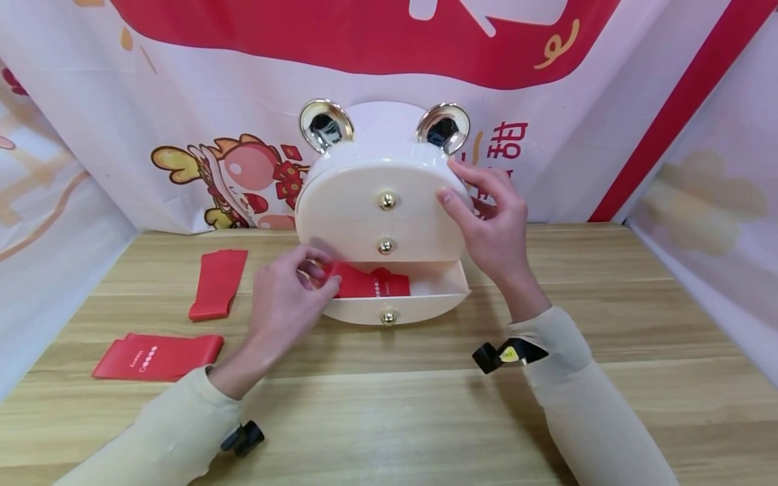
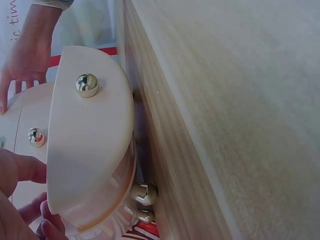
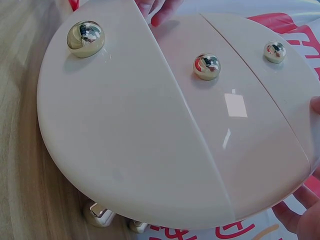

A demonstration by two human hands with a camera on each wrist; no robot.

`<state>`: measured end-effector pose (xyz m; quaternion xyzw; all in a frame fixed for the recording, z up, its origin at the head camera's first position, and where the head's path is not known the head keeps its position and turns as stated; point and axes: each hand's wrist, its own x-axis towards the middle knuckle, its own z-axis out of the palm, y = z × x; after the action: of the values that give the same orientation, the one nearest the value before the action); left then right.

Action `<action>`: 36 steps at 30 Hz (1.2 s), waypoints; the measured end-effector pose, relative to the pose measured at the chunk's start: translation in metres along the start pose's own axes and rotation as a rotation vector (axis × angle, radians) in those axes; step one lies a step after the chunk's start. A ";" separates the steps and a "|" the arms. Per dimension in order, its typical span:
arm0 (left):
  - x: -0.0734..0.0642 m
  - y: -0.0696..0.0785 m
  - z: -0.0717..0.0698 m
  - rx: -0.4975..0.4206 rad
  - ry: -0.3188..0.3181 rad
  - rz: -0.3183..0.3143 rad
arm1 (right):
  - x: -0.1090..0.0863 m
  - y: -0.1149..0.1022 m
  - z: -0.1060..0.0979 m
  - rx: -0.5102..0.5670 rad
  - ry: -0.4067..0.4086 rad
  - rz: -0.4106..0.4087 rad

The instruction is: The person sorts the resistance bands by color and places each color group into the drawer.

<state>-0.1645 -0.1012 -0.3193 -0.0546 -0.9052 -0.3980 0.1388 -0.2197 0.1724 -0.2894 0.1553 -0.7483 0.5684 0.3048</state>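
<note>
A white rounded drawer box [image 1: 358,223] with gold knobs stands on the table, its bottom drawer [image 1: 352,312] pulled out. Inside that drawer lies a red resistance band [image 1: 389,285] with a row of white dots. My left hand [image 1: 288,290] reaches over the drawer's left end and pinches the band's left end between thumb and fingers. In the left wrist view the drawer front hides the band. With thumb on the front and fingers around the upper right edge, my right hand [image 1: 495,219] grips the box. The right wrist view shows right-hand fingers [image 3: 300,212] along the box's edge.
Two more red resistance bands lie on the table to the left, a far one [image 1: 219,283] and a nearer one marked Heavy [image 1: 159,356]. Two gold-rimmed round ears [image 1: 327,126] stick up from the box. A printed cloth [image 1: 243,74] hangs behind it.
</note>
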 end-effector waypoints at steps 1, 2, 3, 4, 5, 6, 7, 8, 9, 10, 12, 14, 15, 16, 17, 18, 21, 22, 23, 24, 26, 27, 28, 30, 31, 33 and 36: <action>0.000 -0.001 0.000 0.002 0.006 -0.001 | 0.000 0.000 0.001 0.001 0.000 0.000; 0.000 -0.001 -0.001 0.003 0.010 -0.002 | 0.000 0.000 0.001 0.002 0.000 0.000; 0.001 -0.001 -0.002 0.002 0.013 -0.006 | 0.000 0.000 0.002 0.003 0.001 0.001; 0.001 -0.002 -0.003 0.000 0.014 -0.012 | 0.000 -0.001 0.002 0.002 0.001 0.002; 0.001 -0.002 -0.004 -0.002 0.014 -0.018 | 0.000 -0.001 0.003 0.002 0.002 0.003; 0.001 -0.003 -0.005 -0.004 0.014 -0.025 | 0.000 -0.001 0.003 0.003 0.001 0.004; 0.000 -0.003 -0.006 -0.004 0.012 -0.032 | 0.000 -0.001 0.004 0.002 0.001 0.005; 0.000 -0.004 -0.008 -0.005 0.010 -0.037 | 0.000 -0.001 0.004 0.003 0.000 0.006; 0.000 -0.004 -0.009 -0.005 0.009 -0.043 | 0.000 -0.002 0.004 0.002 0.000 0.007; 0.000 -0.005 -0.010 -0.006 0.008 -0.047 | 0.000 -0.002 0.005 0.002 -0.001 0.007; 0.000 -0.007 -0.011 -0.006 0.004 -0.053 | 0.001 -0.002 0.005 0.005 -0.001 0.009; -0.001 -0.009 -0.013 -0.004 0.003 -0.061 | 0.001 -0.002 0.005 0.004 -0.002 0.010; -0.001 -0.010 -0.014 -0.007 0.003 -0.070 | 0.001 -0.002 0.005 0.003 -0.002 0.010; -0.002 -0.010 -0.015 -0.014 0.005 -0.077 | 0.001 -0.002 0.004 0.002 -0.003 0.010; -0.002 -0.011 -0.017 -0.021 0.009 -0.086 | 0.001 -0.002 0.004 0.000 -0.004 0.011; -0.002 -0.012 -0.018 -0.030 0.013 -0.095 | 0.001 -0.003 0.003 -0.001 -0.005 0.012; -0.002 -0.015 -0.023 -0.074 0.021 -0.107 | 0.000 -0.003 0.002 -0.004 -0.002 0.016; -0.002 -0.017 -0.025 -0.088 0.023 -0.105 | 0.000 -0.003 0.002 -0.004 0.001 0.016; -0.002 -0.018 -0.027 -0.098 0.024 -0.105 | 0.000 -0.003 0.001 -0.004 0.004 0.017; -0.002 -0.020 -0.029 -0.105 0.022 -0.102 | 0.000 -0.003 0.001 -0.004 0.007 0.017; -0.001 -0.024 -0.035 -0.115 0.021 -0.097 | -0.001 -0.003 0.001 -0.005 0.011 0.017; -0.001 -0.026 -0.038 -0.118 0.020 -0.099 | -0.001 -0.003 0.001 -0.006 0.011 0.017; -0.001 -0.029 -0.042 -0.120 0.014 -0.107 | -0.001 -0.003 0.001 -0.006 0.010 0.017; 0.000 -0.034 -0.049 -0.122 0.004 -0.113 | -0.001 -0.003 0.001 -0.006 0.007 0.018; 0.000 -0.037 -0.053 -0.128 -0.003 -0.120 | -0.001 -0.003 0.001 -0.004 0.005 0.020; 0.002 -0.043 -0.061 -0.142 -0.020 -0.141 | 0.000 -0.003 0.001 -0.002 0.004 0.021; 0.005 -0.050 -0.071 -0.173 -0.033 -0.171 | 0.000 -0.003 0.000 0.000 0.003 0.022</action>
<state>-0.1651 -0.1875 -0.3078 0.0046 -0.8709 -0.4842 0.0842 -0.2183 0.1714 -0.2871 0.1461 -0.7495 0.5719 0.2997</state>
